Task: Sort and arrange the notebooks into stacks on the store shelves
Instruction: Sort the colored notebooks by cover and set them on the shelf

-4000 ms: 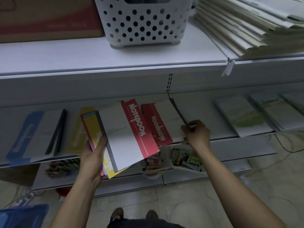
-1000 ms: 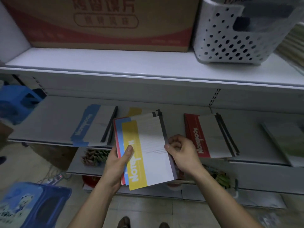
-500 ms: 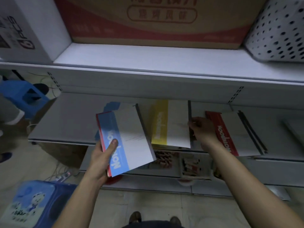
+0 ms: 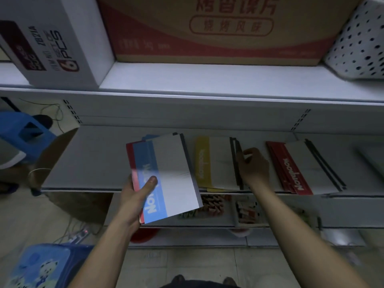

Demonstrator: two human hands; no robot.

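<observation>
My left hand [image 4: 136,199] holds a small bundle of notebooks [image 4: 166,177] in front of the middle shelf [image 4: 99,163], a blue-striped one on top and a red one under it. A blue-striped stack on the shelf is mostly hidden behind the bundle. My right hand [image 4: 252,166] rests on the right edge of the yellow-striped stack [image 4: 216,163], fingers pinching its dark spine edge. To the right lies the red-striped stack [image 4: 301,167], fanned a little.
The top shelf carries a white carton [image 4: 49,38], a large brown and red carton [image 4: 218,30] and a white perforated basket [image 4: 357,44]. Small goods fill the lower shelf [image 4: 212,206]. A blue stool [image 4: 22,136] and a blue box [image 4: 39,269] stand at the left.
A yellow notebook left the bundle in my left hand and went onto the yellow stack with my right hand. A second earlier it was on top of the bundle. The view shifted left.
</observation>
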